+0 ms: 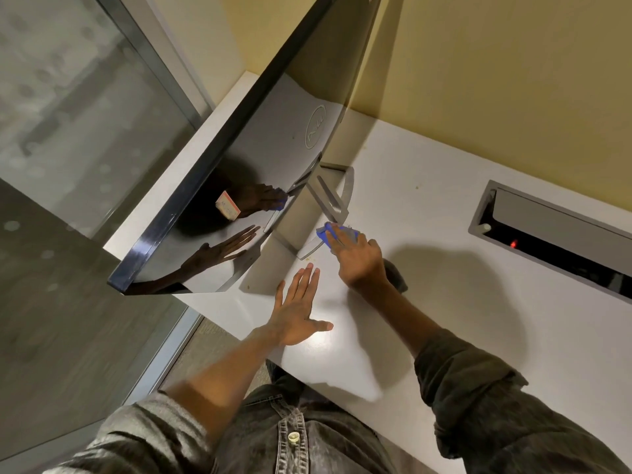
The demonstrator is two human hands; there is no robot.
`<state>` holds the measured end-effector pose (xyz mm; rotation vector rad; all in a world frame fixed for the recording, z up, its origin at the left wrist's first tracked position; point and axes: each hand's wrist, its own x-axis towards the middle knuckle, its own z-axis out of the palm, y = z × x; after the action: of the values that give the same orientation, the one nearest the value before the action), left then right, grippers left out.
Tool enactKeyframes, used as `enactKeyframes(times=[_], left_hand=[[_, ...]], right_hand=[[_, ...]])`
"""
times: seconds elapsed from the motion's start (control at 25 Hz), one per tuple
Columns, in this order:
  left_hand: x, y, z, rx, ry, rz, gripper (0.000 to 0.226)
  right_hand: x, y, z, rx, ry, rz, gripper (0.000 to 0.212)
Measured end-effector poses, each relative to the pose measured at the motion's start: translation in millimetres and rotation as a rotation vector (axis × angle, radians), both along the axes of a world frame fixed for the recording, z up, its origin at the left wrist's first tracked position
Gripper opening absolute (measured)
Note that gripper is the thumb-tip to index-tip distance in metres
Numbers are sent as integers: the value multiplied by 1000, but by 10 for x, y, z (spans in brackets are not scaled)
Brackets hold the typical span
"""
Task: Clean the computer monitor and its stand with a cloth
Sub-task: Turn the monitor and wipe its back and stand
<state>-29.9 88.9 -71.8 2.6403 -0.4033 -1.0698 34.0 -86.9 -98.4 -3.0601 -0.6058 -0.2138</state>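
Note:
The monitor (239, 155) tilts over the white desk (427, 206), and its dark glossy screen mirrors both hands. Its grey stand (330, 196) ends in a flat base (309, 249) on the desk. A blue cloth (322, 234) lies on the base's right end. My right hand (359, 256) presses down on the cloth with its fingers laid over it. My left hand (295, 313) is spread flat with straight fingers over the desk, just in front of the base, and holds nothing.
A grey cable hatch (547, 230) with a red light is set into the desk at the right, below a yellow wall (496, 80). A glass partition (85, 114) stands at the left. A small dark object (398, 277) lies behind my right wrist. Crumbs dot the desk near the base.

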Motion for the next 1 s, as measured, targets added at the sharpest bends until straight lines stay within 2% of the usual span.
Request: enactKeyframes(times=[0.12, 0.2, 0.28, 0.4, 0.48, 0.64, 0.76, 1.0], left_hand=[[-25, -13, 1, -9, -84, -33, 113], [31, -106, 28, -15, -160, -109, 112], [165, -262, 37, -46, -163, -155, 107], [360, -435, -28, -25, -119, -131, 105], [419, -460, -79, 15, -101, -133, 106], [440, -454, -98, 39, -63, -136, 107], [465, -468, -100, 39, -17, -126, 107], [520, -478, -92, 62, 55, -135, 108]], right_hand=[[-14, -204, -21, 259, -156, -73, 30], [109, -388, 101, 336, -110, -211, 39], [350, -459, 290, 298, 33, -247, 49], [692, -499, 363, 271, 291, -102, 55], [830, -551, 286, 273, 372, -42, 62], [990, -651, 178, 82, 358, 49, 69], [1154, -648, 174, 33, 291, 47, 66], [1582, -542, 340, 51, 328, -202, 55]])
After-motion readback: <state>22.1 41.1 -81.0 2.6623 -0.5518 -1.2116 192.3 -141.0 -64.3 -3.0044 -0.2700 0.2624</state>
